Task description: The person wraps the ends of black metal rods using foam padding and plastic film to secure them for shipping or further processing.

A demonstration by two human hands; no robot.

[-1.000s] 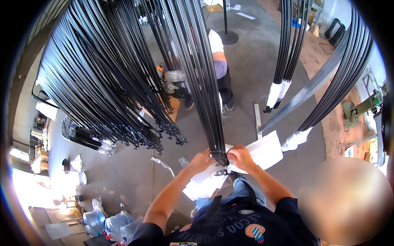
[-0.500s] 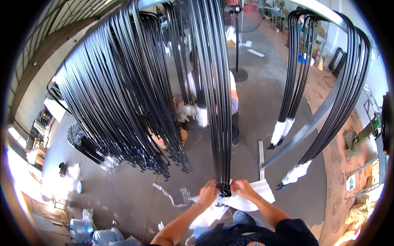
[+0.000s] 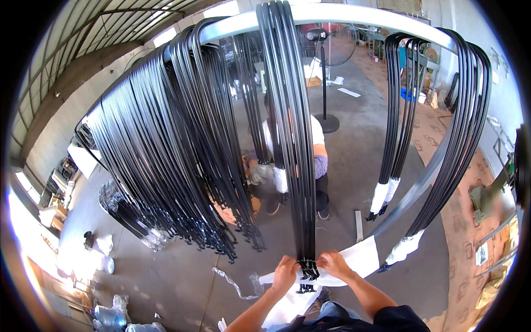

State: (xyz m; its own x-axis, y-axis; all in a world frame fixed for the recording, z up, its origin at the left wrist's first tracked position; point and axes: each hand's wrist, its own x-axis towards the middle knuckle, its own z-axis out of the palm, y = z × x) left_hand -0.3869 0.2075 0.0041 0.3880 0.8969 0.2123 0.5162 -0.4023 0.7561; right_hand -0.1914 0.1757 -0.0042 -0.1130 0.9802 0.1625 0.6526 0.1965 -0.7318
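A bundle of long, thin black tubes (image 3: 301,205) hangs over a rail in front of me, its dark fittings bunched at the lower end. Behind that end, a white wrapping sheet (image 3: 359,258) spreads across at my lap and sticks out past both hands. Close against the left of the fittings is my left hand (image 3: 285,272), closed with its fingertips on the sheet. My right hand (image 3: 334,264) is closed at the other side, pinching the sheet by the tubes. Some fingertips are hidden. More dark fittings (image 3: 305,288) show just below the bundle, over the white sheet.
A curved pale metal rail (image 3: 354,13) carries many more black tubes (image 3: 149,144) at the left. Bundles with white-wrapped ends (image 3: 404,248) hang at the right. A person (image 3: 316,138) crouches beyond the bundle. A standing fan (image 3: 323,77) is farther back; plastic bags (image 3: 119,310) lie lower left.
My view has tilted up, showing more of the rail. Both hands stay at the bundle's lower end, and the white sheet still lies behind it.
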